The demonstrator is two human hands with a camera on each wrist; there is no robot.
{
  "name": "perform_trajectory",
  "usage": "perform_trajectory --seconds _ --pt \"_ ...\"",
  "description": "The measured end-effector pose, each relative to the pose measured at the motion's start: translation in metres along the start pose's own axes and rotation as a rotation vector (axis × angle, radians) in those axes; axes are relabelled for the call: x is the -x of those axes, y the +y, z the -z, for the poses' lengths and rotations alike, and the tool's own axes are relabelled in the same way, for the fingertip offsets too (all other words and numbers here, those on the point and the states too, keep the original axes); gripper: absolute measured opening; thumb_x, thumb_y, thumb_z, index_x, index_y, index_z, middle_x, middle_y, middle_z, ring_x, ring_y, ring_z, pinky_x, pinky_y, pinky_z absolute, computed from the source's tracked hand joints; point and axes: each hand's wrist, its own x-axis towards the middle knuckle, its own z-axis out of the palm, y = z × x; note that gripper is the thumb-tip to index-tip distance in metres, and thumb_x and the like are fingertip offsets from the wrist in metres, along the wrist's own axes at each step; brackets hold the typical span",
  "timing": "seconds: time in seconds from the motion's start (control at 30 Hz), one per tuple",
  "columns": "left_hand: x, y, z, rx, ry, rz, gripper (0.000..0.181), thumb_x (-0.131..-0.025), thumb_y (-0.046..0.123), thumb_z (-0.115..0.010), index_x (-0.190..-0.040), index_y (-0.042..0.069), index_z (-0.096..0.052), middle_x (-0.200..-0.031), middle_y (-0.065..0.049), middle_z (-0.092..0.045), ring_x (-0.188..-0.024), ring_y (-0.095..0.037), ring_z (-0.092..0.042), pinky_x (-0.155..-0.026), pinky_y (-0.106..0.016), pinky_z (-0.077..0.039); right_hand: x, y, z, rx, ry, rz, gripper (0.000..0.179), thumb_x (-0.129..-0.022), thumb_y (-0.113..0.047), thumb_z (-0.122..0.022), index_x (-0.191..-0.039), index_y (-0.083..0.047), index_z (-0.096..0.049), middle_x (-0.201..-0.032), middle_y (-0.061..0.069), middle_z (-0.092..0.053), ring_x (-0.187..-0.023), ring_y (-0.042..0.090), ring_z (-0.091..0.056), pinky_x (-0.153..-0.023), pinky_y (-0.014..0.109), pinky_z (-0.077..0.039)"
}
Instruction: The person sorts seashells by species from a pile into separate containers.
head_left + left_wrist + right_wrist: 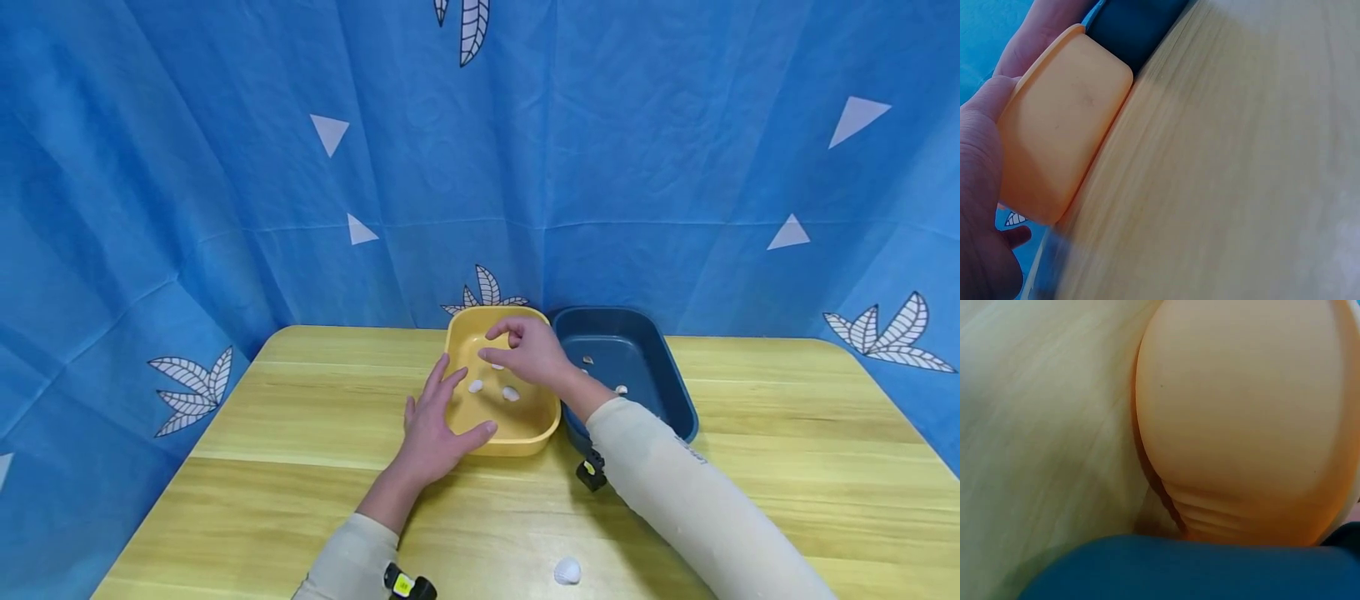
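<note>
My left hand (435,429) is at the front left corner of a yellow tray (517,447), its fingers spread along the left side and the thumb over the front rim. In the left wrist view, the thumb (988,100) lies right at the tray's rim. Over the tray's right side reaches my right hand (528,350), thumb and index finger apart, with nothing seen between them. Beneath it a white shell (497,367) is partly covered. Two more white shells, one to the left (476,386) and another nearer the front (511,393), lie on the tray's floor.
A dark blue tray (678,392) stands against the yellow one on the right, under my right forearm, holding small brownish shells (588,360) and a pale one (621,389). One white ribbed shell (567,571) lies on the wooden table (300,467) near the front. A blue curtain (637,167) hangs behind.
</note>
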Motion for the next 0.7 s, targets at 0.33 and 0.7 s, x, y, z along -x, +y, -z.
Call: perform_trajectory --seconds 0.33,0.7 --pt "0.001 0.002 -0.001 0.002 0.009 -0.007 0.085 -0.083 0.052 -0.075 -0.151 0.014 -0.043 -0.166 0.003 -0.012 -0.143 -0.030 -0.032 -0.108 -0.072 0.002 0.024 -0.014 0.015 -0.023 0.006 0.061 0.023 -0.085 -0.025 -0.082 -0.101 -0.011 -0.074 -0.060 0.000 -0.033 -0.050 0.019 -0.033 -0.050 0.031 -0.029" --pt "0.001 0.004 0.000 0.000 0.014 -0.008 0.086 -0.082 0.051 -0.077 -0.151 0.013 -0.043 -0.166 -0.001 -0.012 -0.143 -0.032 -0.032 -0.108 -0.072 0.001 0.073 -0.028 0.035 -0.033 -0.044 0.166 0.019 -0.085 -0.024 -0.082 -0.098 -0.013 -0.073 -0.056 -0.002 -0.029 -0.048 0.018 -0.029 -0.047 0.030 -0.027"
